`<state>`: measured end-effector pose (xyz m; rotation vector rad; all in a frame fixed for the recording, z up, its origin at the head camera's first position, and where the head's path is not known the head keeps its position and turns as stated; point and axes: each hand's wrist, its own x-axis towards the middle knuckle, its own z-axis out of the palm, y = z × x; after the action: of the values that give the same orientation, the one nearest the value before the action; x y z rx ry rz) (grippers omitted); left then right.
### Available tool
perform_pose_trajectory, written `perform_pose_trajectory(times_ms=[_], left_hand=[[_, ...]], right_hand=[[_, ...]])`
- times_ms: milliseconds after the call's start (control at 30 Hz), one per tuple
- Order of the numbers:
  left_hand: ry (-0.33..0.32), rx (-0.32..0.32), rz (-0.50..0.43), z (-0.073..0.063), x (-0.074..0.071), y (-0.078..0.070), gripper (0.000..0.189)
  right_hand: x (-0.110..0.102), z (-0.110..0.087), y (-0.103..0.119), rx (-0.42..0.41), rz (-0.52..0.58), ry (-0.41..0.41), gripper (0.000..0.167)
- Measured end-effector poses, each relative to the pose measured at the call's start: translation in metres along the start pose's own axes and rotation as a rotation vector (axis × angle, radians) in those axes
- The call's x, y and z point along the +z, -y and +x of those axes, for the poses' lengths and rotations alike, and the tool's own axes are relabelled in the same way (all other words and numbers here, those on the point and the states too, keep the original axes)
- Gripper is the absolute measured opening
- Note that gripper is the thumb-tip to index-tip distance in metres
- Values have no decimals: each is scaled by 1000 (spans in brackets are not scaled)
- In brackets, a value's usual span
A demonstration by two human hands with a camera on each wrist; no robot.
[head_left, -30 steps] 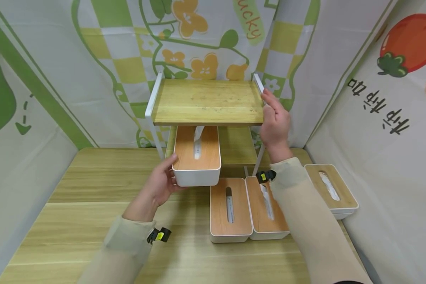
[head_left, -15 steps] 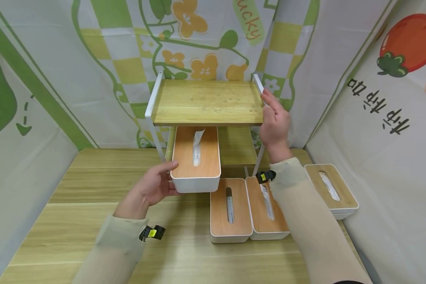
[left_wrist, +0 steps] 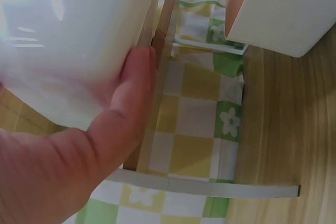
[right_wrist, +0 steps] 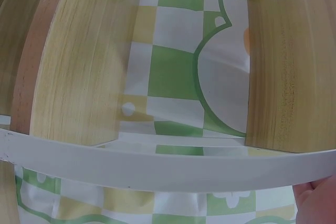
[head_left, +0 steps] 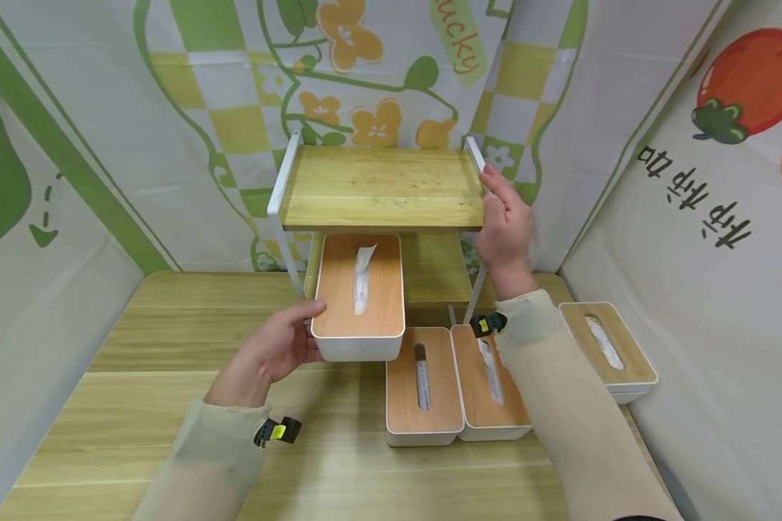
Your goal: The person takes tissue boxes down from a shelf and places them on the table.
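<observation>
My left hand [head_left: 270, 351] holds a white tissue box [head_left: 339, 293] with a wood-look lid, thumb on the lid's left edge and fingers under its side. The box juts forward from the middle board [head_left: 438, 264] of a two-tier shelf [head_left: 378, 184]; its rear end is beneath the top board. A tissue sticks up from the slot. In the left wrist view, the box's white underside [left_wrist: 68, 30] fills the upper left. My right hand [head_left: 507, 231] grips the shelf's white right-hand frame near the top board; in the right wrist view only fingertips [right_wrist: 317, 203] show against that frame [right_wrist: 157, 166].
Two more tissue boxes, one with a dark slot [head_left: 423, 423] and one [head_left: 495, 405] partly behind my right sleeve, stand side by side on the wooden table [head_left: 189, 347]. Another box [head_left: 632, 365] sits at the right by the fabric wall [head_left: 710, 304]. Printed fabric hangs behind the shelf.
The held tissue box has slid toward me, further out from under the top board, and my left hand has drawn back with it. My right hand stays on the shelf frame.
</observation>
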<state>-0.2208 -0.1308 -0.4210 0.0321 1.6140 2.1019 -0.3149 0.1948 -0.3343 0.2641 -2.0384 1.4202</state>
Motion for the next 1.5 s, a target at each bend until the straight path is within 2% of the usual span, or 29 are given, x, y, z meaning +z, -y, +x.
perform_pose_trajectory(times_ms=[267, 467, 700, 900, 1067, 1200, 1333, 1500], left_hand=[[94, 52, 16, -16, -8, 14, 66], [89, 98, 0, -31, -11, 24, 58], [95, 97, 30, -45, -18, 31, 63], [118, 112, 54, -58, -27, 38, 63], [117, 101, 74, -69, -35, 43, 66], [136, 111, 81, -75, -46, 49, 56], [157, 88, 95, -82, -57, 55, 55], [147, -15, 151, -93, -70, 63, 67]], right_hand=[[0, 0, 0, 9, -9, 1, 49], [0, 0, 0, 4, -9, -1, 49], [-1, 0, -1, 11, -8, 3, 48], [0, 0, 0, 4, -8, 4, 48], [0, 0, 0, 0, -3, -2, 48], [0, 0, 0, -6, 2, -3, 48], [-1, 1, 0, -6, -1, -9, 48], [0, 1, 0, 0, 0, -3, 49]])
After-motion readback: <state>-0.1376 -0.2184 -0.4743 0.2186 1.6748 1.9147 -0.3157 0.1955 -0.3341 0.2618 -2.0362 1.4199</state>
